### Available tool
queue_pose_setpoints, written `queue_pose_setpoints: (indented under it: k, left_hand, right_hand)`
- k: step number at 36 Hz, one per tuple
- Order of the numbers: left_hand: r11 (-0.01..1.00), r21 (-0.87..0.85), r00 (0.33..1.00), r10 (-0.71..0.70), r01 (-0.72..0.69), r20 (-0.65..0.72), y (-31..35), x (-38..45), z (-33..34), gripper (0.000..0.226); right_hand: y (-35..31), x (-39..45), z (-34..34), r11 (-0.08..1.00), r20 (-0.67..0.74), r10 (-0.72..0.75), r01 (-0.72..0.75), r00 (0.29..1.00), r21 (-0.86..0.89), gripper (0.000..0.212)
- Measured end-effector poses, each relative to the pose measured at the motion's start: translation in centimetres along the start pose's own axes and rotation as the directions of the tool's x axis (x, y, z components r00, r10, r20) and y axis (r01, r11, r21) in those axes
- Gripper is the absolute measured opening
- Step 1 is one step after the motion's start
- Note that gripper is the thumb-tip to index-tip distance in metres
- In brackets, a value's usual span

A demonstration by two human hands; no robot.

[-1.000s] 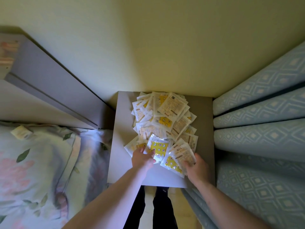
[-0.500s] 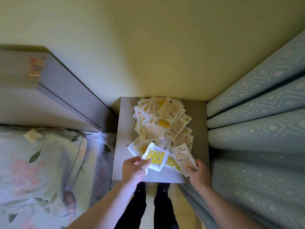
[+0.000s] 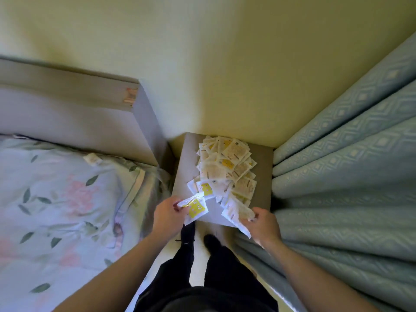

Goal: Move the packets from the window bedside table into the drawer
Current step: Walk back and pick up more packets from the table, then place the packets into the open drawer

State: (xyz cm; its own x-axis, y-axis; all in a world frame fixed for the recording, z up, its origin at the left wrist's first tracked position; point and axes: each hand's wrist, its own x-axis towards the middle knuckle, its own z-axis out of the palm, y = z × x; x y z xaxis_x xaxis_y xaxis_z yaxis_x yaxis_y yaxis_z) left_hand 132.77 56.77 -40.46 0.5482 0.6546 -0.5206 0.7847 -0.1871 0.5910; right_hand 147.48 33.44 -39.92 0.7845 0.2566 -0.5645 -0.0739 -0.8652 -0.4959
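Note:
A heap of several white and yellow packets (image 3: 227,163) covers the grey bedside table (image 3: 186,158) between the bed and the curtain. My left hand (image 3: 167,216) grips a yellow-and-white packet (image 3: 195,207) lifted over the table's front left corner. My right hand (image 3: 264,226) grips a small bunch of white packets (image 3: 236,210) at the table's front right edge. No drawer shows in this view; the table's front is hidden below its top.
A bed with a floral pillow (image 3: 63,199) and a grey headboard (image 3: 74,118) lies on the left. A blue patterned curtain (image 3: 349,176) hangs close on the right. One loose packet (image 3: 92,159) lies on the pillow. My legs (image 3: 202,266) stand in the narrow gap.
Both hands have lifted packets off the front of the heap and drawn them back toward me. The view has pulled away from the table.

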Motion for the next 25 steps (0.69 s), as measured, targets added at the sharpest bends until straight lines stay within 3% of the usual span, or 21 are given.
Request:
queue_pose_setpoints:
  k: [2,6,9,11,16,22,25]
  left_hand:
    - [0.999,-0.031,1.0,-0.01,0.009,-0.015,-0.7,-1.9,-0.8,0.007]
    - [0.995,-0.085,0.989,-0.062,0.051,-0.134,-1.7,-6.6,-1.9,0.012]
    - [0.984,-0.117,0.962,-0.16,0.137,-0.219,-3.2,-10.2,-1.9,0.019]
    - [0.972,-0.16,0.939,-0.213,0.174,-0.27,-4.5,-12.7,-1.9,0.021]
    - [0.939,-0.249,0.862,-0.321,0.236,-0.393,-8.5,-19.7,-2.3,0.016]
    - [0.869,-0.376,0.739,-0.478,0.321,-0.474,-14.0,-28.8,-2.8,0.018]
    - [0.801,-0.474,0.656,-0.584,0.367,-0.478,-17.2,-34.0,-2.6,0.02]
  right_hand:
    - [-0.8,-0.2,0.0,0.996,0.05,-0.054,0.057,0.997,-0.064,0.025]
    - [-2.6,-0.5,0.6,0.95,0.181,-0.196,0.232,0.964,-0.21,0.029]
    - [-4.4,-1.2,1.3,0.866,0.306,-0.286,0.382,0.908,-0.323,0.041]
    - [-5.5,-1.8,2.1,0.789,0.389,-0.336,0.482,0.858,-0.382,0.037]
    - [-8.3,-4.9,4.7,0.565,0.608,-0.457,0.74,0.649,-0.365,0.019]
    - [-11.3,-11.9,10.1,0.219,0.765,-0.5,0.914,0.405,-0.341,0.025]
    - [-11.9,-17.0,13.7,0.096,0.816,-0.502,0.956,0.287,-0.277,0.03]
